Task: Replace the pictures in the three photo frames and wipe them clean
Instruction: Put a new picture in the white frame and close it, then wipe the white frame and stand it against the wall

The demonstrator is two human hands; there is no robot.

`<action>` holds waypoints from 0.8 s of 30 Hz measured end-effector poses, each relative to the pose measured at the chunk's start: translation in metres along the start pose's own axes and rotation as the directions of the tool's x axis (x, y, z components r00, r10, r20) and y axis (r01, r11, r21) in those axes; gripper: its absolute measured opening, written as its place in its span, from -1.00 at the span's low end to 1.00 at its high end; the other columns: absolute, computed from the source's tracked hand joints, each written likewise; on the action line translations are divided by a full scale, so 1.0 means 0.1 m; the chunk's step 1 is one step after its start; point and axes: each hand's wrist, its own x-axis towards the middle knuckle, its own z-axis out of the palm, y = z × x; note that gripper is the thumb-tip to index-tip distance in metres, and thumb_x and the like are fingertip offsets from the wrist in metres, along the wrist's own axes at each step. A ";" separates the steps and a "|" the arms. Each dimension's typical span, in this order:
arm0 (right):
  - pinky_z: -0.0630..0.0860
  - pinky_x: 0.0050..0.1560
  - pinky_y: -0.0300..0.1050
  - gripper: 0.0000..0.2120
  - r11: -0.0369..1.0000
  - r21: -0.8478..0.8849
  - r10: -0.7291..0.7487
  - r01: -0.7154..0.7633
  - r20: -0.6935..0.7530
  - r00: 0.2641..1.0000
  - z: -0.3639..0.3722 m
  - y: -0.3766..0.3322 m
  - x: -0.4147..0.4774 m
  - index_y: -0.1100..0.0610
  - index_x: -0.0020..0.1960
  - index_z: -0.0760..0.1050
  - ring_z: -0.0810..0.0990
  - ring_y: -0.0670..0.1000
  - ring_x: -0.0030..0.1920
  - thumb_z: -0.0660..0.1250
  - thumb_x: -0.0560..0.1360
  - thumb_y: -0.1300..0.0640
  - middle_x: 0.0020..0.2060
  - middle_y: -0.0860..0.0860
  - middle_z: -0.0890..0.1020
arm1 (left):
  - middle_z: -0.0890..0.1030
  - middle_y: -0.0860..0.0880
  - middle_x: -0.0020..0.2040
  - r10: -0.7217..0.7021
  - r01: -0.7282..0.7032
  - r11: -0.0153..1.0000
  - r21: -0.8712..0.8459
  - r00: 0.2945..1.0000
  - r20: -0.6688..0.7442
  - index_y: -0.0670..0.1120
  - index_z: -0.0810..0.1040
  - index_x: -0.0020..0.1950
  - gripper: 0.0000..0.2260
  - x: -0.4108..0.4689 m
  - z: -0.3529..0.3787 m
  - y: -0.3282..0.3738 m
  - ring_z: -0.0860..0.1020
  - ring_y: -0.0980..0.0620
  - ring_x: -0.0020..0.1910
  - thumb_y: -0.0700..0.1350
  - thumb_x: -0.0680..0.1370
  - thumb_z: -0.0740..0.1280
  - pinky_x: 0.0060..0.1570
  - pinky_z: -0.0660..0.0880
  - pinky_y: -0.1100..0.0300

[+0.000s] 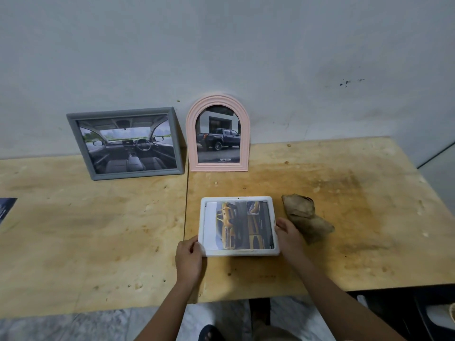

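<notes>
**Both hands on the white frame at the table's near edge**

The white frame (238, 226) lies face up on the right plywood table (344, 193), showing a yellow-car picture. The left hand (189, 259) grips its near-left corner, thumb over the border. The right hand (290, 236) clasps the right edge, fingers curled against the rim. A crumpled brown cloth (305, 217) lies just beside the frame, touching the back of the right hand. At the wall (221, 45), the grey frame (125, 143) with a car-interior picture leans tilted, and the pink arched frame (218, 134) with a pickup truck stands beside it. A loose dark print (6, 209) lies at the far left.
</notes>
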 end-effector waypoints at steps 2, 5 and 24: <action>0.43 0.11 -0.12 -0.66 0.999 -0.030 -0.015 0.015 0.023 1.000 -0.05 0.02 0.04 0.20 0.35 0.37 0.47 0.06 0.23 0.16 0.59 0.23 0.26 0.11 0.50 | 0.50 -0.11 0.04 -0.007 0.004 0.999 -0.037 0.997 -0.071 -0.21 0.58 0.14 -0.78 -0.09 0.00 0.11 0.46 -0.02 0.03 -0.27 0.57 0.19 0.09 0.36 0.15; 0.43 0.14 -0.10 -0.68 0.990 -0.085 -0.116 0.110 -0.064 0.991 -0.19 0.02 0.11 0.20 0.31 0.42 0.49 0.08 0.22 0.19 0.56 0.28 0.23 0.13 0.53 | 0.42 -0.07 0.05 0.032 -0.035 0.999 -0.017 0.993 -0.114 -0.24 0.49 0.27 -0.73 -0.13 0.03 0.14 0.37 0.08 0.02 -0.29 0.59 0.19 0.10 0.27 0.28; 0.31 0.22 0.01 -0.75 0.497 -0.858 -0.328 0.129 -0.049 0.943 -0.62 0.28 0.47 0.12 0.20 0.47 0.41 0.12 0.23 0.15 0.58 0.10 0.22 0.09 0.49 | 0.42 -0.08 0.05 0.061 -0.065 0.998 -0.021 0.985 -0.159 -0.21 0.48 0.30 -0.71 -0.13 0.11 0.05 0.41 0.05 -0.01 -0.29 0.59 0.18 0.09 0.31 0.26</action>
